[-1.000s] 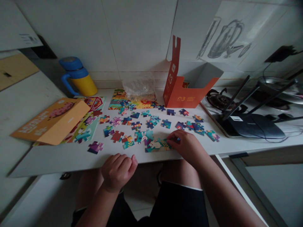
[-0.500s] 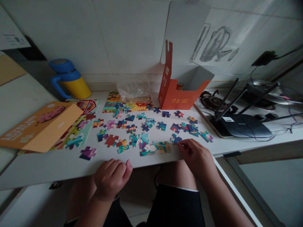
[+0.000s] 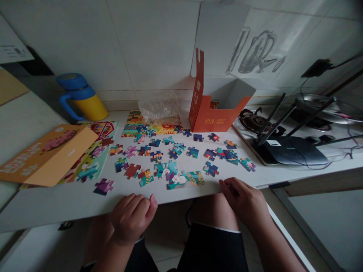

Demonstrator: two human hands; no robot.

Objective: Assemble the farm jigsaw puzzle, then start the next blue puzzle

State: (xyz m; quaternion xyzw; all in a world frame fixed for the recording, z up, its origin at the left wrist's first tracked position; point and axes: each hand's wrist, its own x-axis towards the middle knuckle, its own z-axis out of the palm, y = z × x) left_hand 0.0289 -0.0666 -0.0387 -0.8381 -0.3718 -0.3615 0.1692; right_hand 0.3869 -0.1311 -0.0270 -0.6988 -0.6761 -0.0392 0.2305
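Observation:
My left hand (image 3: 133, 215) is closed in a loose fist at the table's front edge, below the purple puzzle piece (image 3: 104, 186); nothing shows in it. My right hand (image 3: 245, 200) hovers by the same edge further right, its fingers curled in and no piece visible between them. Nearest to it lies a loose dark blue puzzle piece (image 3: 211, 169), apart from the fingertips. Between the hands, a joined puzzle section (image 3: 185, 179) shows white rabbits and orange leaves. Several loose puzzle pieces, among them a dark red one (image 3: 132, 171), are spread behind it.
An open orange box (image 3: 218, 122) stands at the back, beside a clear plastic bag (image 3: 159, 105) on a picture sheet (image 3: 130, 126). At left are a yellow box (image 3: 65, 155) and a blue-yellow jug (image 3: 89, 104). A black router (image 3: 295, 151) and a stove burner (image 3: 256, 122) are at right.
My right hand has drawn back toward the right and the front edge, away from the dark blue piece, which now shows whole. My left hand has stayed nearly still.

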